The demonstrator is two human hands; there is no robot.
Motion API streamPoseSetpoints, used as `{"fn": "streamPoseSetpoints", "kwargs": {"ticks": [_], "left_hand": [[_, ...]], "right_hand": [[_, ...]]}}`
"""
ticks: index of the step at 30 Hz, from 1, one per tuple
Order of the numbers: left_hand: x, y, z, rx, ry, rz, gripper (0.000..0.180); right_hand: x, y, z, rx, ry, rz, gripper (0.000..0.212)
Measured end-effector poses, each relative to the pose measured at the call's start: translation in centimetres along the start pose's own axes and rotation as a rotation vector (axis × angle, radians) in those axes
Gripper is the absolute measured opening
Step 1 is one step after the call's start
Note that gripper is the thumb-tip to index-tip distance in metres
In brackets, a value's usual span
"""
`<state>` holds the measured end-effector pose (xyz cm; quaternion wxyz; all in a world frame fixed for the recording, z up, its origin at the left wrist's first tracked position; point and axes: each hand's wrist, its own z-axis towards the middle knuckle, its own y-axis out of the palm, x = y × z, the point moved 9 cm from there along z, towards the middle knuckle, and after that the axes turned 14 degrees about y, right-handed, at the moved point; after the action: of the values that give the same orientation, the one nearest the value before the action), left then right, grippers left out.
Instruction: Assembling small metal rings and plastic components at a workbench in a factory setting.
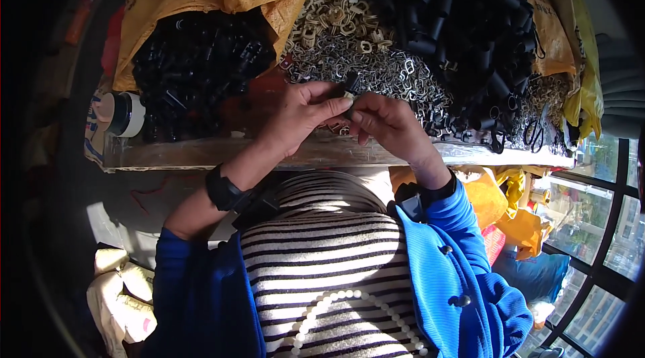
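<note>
Striped top (pixel 322 250) below 2 hands' black piece (pixel 351 82)

Harsh sunlight from the right, dark vignetted fisheye edges.

I count two hands of mine, my left hand (pixel 299 116) and right hand (pixel 390 123), pinching one small black piece (pixel 350 84) between them. One white jar with a dark lid (pixel 122 113) lies at the left. Two heaps of black tubes (pixel 463 15) sit up top, with metal clips (pixel 356 49) too many to count.
</note>
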<state>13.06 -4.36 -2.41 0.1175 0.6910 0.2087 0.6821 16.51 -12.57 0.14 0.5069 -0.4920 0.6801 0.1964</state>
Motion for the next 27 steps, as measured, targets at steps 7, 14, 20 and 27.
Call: {"fn": "streamPoseSetpoints", "kwargs": {"ticks": [7,14,20,27], "left_hand": [[-2.2,0.8,-0.2,-0.007,-0.115,-0.071,0.021],[-3.9,2.9,0.3,-0.044,-0.242,-0.216,0.02],[-4.3,4.0,1.3,0.017,-0.238,-0.234,0.02],[-2.8,3.7,2.6,-0.131,-0.138,-0.175,0.019]], "right_hand": [[0.5,-2.2,-0.7,0.291,-0.103,0.221,0.011],[-0.4,-4.0,-3.3,0.604,-0.428,-0.094,0.015],[0.2,-4.6,-4.1,0.646,-0.405,-0.091,0.019],[-0.5,-11.9,-2.4,1.016,-0.397,-0.7,0.024]]}}
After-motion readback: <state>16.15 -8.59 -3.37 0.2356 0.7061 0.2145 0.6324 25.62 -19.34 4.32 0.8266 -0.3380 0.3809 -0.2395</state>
